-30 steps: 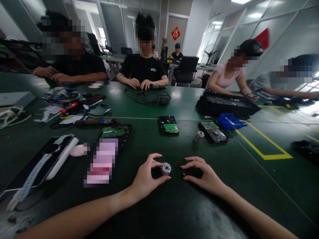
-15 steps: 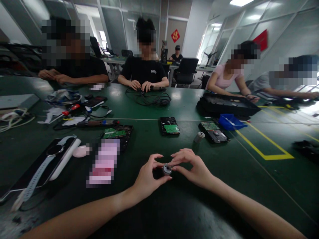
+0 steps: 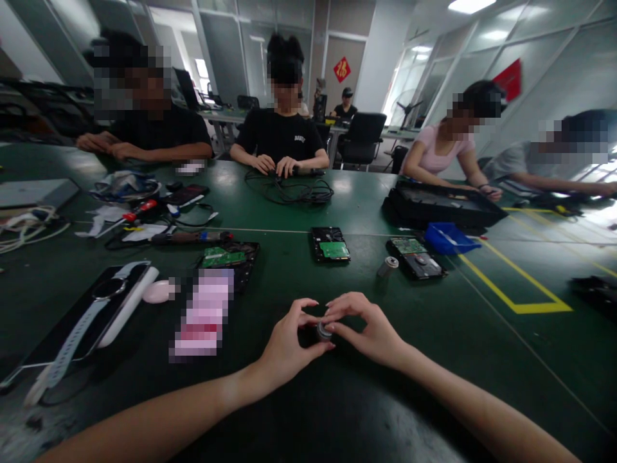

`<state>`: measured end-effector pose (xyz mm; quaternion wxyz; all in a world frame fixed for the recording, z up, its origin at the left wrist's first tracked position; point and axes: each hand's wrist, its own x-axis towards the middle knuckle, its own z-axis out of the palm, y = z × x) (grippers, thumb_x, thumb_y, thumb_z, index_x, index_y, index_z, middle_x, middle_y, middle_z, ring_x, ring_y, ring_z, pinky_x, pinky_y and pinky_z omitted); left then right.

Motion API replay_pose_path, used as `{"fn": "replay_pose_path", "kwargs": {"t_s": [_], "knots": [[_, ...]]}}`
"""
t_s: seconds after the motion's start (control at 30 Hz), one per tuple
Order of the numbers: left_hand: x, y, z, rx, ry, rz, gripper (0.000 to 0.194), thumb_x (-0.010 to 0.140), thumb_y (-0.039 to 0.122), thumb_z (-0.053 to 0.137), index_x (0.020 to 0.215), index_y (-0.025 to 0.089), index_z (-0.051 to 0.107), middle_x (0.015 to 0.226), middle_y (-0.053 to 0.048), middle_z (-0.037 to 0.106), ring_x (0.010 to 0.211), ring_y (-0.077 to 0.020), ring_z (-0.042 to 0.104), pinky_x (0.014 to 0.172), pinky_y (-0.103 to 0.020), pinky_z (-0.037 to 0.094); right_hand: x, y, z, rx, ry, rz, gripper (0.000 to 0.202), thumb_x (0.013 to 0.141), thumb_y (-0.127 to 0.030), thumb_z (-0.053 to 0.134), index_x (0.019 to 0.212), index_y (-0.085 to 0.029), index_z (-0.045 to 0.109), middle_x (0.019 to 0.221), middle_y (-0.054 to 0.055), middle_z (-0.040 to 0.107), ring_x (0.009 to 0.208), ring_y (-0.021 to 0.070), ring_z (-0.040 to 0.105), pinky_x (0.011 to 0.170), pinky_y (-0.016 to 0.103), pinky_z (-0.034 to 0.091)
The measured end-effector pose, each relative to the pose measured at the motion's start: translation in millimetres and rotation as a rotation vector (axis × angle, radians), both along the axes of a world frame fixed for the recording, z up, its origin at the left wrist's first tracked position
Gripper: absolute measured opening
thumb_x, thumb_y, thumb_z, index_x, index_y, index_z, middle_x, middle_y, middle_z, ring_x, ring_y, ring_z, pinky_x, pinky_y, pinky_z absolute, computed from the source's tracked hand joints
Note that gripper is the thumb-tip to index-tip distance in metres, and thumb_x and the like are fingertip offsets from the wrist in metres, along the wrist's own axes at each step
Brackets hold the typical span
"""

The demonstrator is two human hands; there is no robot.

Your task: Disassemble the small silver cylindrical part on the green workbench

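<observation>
Close to the front of the green table, my left hand (image 3: 289, 337) grips a small grey metal cylinder (image 3: 324, 333), thumb below it and fingers curled behind. My right hand (image 3: 369, 328) pinches at the upper end of the same cylinder, its thumb covering part of the round face. Whether a smaller piece sits between the right fingertips is hidden. A second metal cylinder (image 3: 388, 266) of similar look stands beyond my right hand, beside a hard drive (image 3: 418, 258) with a green circuit board. Another hard drive (image 3: 330, 245) lies straight ahead.
To the left are a phone (image 3: 205, 312), a pink round case (image 3: 160, 292), a watch (image 3: 108, 289) on a dark tablet, an electric screwdriver (image 3: 193, 238) and an opened drive (image 3: 248, 260). A blue tray (image 3: 450, 238) and black housing (image 3: 443, 204) lie right. Several people sit opposite.
My right hand has shifted slightly left, bringing its thumb over the cylinder's end, which shows less now. My left hand keeps its grip. The view has moved a little.
</observation>
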<state>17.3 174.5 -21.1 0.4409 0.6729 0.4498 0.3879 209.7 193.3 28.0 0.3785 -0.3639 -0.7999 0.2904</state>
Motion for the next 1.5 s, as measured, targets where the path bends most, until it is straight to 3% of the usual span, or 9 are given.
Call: {"fn": "replay_pose_path", "kwargs": {"t_s": [0.13, 0.2, 0.33, 0.6, 0.7, 0.8, 0.93, 1.07, 1.5], "knots": [[0, 0, 0.7, 0.01, 0.024, 0.013, 0.067, 0.066, 0.026, 0.082, 0.119, 0.025, 0.041, 0.099, 0.0, 0.073, 0.096, -0.0202, 0.068, 0.092, -0.036, 0.047, 10, 1, 6.8, -0.309, 0.219, -0.162, 0.022, 0.091, -0.04, 0.053, 0.089, -0.019, 0.058, 0.071, 0.0, 0.069, 0.039, 0.0076, 0.052, 0.045, 0.022, 0.043], [0, 0, 1.0, 0.017, 0.033, 0.012, 0.067, 0.066, 0.027, 0.082, 0.119, 0.025, 0.041, 0.098, 0.0, 0.073, 0.097, -0.0203, 0.068, 0.093, -0.036, 0.046, 17, 3, 10.1, -0.383, 0.327, -0.191, 0.025, 0.095, -0.043, 0.045, 0.092, -0.02, 0.055, 0.055, -0.005, 0.062, 0.032, 0.0065, 0.045, 0.043, 0.021, 0.041], [-1, 0, 1.2, 0.018, 0.044, 0.013, 0.066, 0.066, 0.026, 0.081, 0.119, 0.026, 0.041, 0.098, 0.0, 0.073, 0.098, -0.0204, 0.067, 0.094, -0.037, 0.045, 24, 4, 10.7, -0.383, 0.376, -0.177, 0.026, 0.094, -0.044, 0.048, 0.093, -0.019, 0.054, 0.052, -0.005, 0.06, 0.042, 0.0093, 0.053, 0.054, 0.023, 0.047], [0, 0, 1.9, 0.017, 0.037, 0.014, 0.066, 0.067, 0.028, 0.08, 0.12, 0.025, 0.04, 0.098, -0.001, 0.073, 0.097, -0.0216, 0.068, 0.093, -0.038, 0.046, 9, -8, 8.1, -0.33, 0.098, 0.013, 0.026, 0.093, -0.038, 0.052, 0.112, -0.021, 0.057, 0.106, 0.006, 0.069, 0.101, 0.0189, 0.065, 0.093, 0.036, 0.047], [0, -1, 1.6, 0.021, 0.035, 0.017, 0.065, 0.067, 0.028, 0.08, 0.12, 0.025, 0.041, 0.098, -0.002, 0.072, 0.097, -0.0225, 0.068, 0.093, -0.04, 0.046, 10, -8, 5.5, -0.272, 0.089, -0.061, 0.027, 0.093, -0.042, 0.049, 0.092, -0.02, 0.064, 0.094, 0.005, 0.07, 0.072, 0.0142, 0.067, 0.082, 0.033, 0.052], [-1, 0, 1.2, 0.032, 0.052, 0.025, 0.066, 0.066, 0.028, 0.081, 0.119, 0.025, 0.042, 0.098, -0.001, 0.072, 0.097, -0.0223, 0.068, 0.094, -0.04, 0.045, 14, -6, 2.7, -0.327, 0.225, -0.166, 0.033, 0.095, -0.045, 0.043, 0.084, -0.018, 0.059, 0.077, 0.002, 0.067, 0.039, 0.0061, 0.05, 0.054, 0.025, 0.051], [0, 0, 1.5, 0.027, 0.051, 0.026, 0.067, 0.065, 0.027, 0.082, 0.119, 0.025, 0.042, 0.097, 0.0, 0.072, 0.096, -0.0218, 0.068, 0.092, -0.038, 0.047, 15, -5, 2.5, -0.28, 0.217, -0.101, 0.024, 0.095, -0.038, 0.047, 0.098, -0.018, 0.059, 0.082, 0.005, 0.069, 0.07, 0.0144, 0.067, 0.07, 0.029, 0.054], [0, 0, 1.8, 0.013, 0.028, 0.017, 0.065, 0.068, 0.024, 0.079, 0.12, 0.025, 0.041, 0.098, 0.0, 0.072, 0.098, -0.0206, 0.068, 0.091, -0.036, 0.047, 9, -8, 2.5, -0.102, -0.015, 0.003, 0.019, 0.083, -0.026, 0.067, 0.102, -0.022, 0.065, 0.108, 0.006, 0.069, 0.104, 0.0202, 0.063, 0.093, 0.039, 0.047], [0, 0, 2.3, 0.0, 0.0, 0.005, 0.063, 0.069, 0.027, 0.079, 0.119, 0.025, 0.041, 0.099, -0.002, 0.072, 0.097, -0.0219, 0.068, 0.09, -0.039, 0.049, -3, -1, 1.9, 0.121, -0.103, 0.031, 0.011, 0.082, -0.014, 0.066, 0.089, -0.022, 0.066, 0.086, 0.002, 0.071, 0.087, 0.0179, 0.064, 0.083, 0.036, 0.046]]}}
